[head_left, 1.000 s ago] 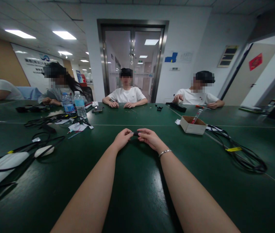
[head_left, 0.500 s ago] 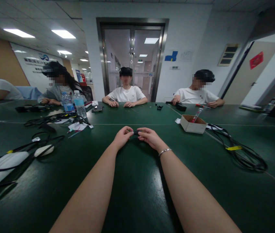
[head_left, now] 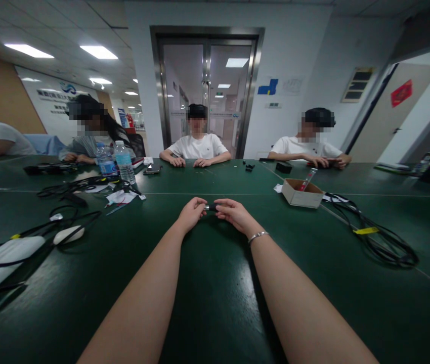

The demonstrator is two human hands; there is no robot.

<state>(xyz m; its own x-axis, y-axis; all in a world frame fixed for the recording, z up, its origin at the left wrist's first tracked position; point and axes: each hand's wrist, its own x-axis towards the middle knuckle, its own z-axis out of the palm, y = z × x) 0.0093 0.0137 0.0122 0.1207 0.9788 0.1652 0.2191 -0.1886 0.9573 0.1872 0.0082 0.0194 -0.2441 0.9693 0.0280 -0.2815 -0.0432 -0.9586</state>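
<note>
— Holding anything, those two?
— Yes. The left hand (head_left: 191, 215) and the right hand (head_left: 234, 215) meet fingertip to fingertip, each pinched shut on one end of a small black oblong part (head_left: 211, 207), mid dark green surface (head_left: 215, 293).

No wording can be read with certainty. White wall panel (head_left: 53, 101) at far left: blue wave logo above rows of dark characters, too blurred to read. Red diamond-shaped paper (head_left: 401, 93) on the beige door at right: its mark is illegible. Blue block-shaped sign (head_left: 267, 89) and pale notice (head_left: 292, 87) on the white wall beside the glass doors: nothing legible. Small green sign (head_left: 219, 95) seen through the doors: unreadable. Blue labels on two clear plastic water bottles (head_left: 105, 164): unreadable. Yellow tag (head_left: 366, 231) on the black cable: illegible. Small dark part (head_left: 211, 207) pinched between left hand (head_left: 191, 215) and right hand (head_left: 234, 215): markings too small to tell.
</note>
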